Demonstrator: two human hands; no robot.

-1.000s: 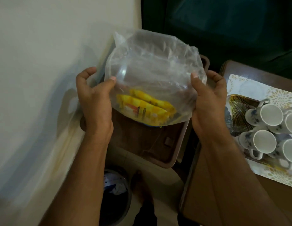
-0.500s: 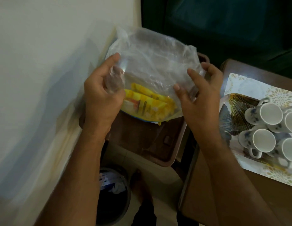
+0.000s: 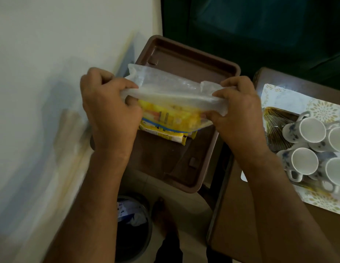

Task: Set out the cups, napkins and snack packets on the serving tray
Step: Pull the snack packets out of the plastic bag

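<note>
A clear plastic bag [image 3: 171, 88] with yellow snack packets [image 3: 165, 120] inside hangs over a brown plastic tray [image 3: 188, 61]. My left hand [image 3: 108, 109] grips the bag's left end and my right hand [image 3: 239, 112] grips its right end, folding the top down flat. Several white cups with blue flowers [image 3: 307, 145] lie on a patterned serving tray [image 3: 285, 97] at the right, on a brown table [image 3: 239, 224].
A pale wall fills the left side. A dark bin [image 3: 133, 224] with rubbish stands on the floor below the brown tray. A dark green sofa [image 3: 260, 31] is behind. My foot [image 3: 163, 215] shows by the bin.
The bag stood puffed up and open between my hands. Both hands have since gathered its top and folded it down over the packets, lowering it toward the brown tray.
</note>
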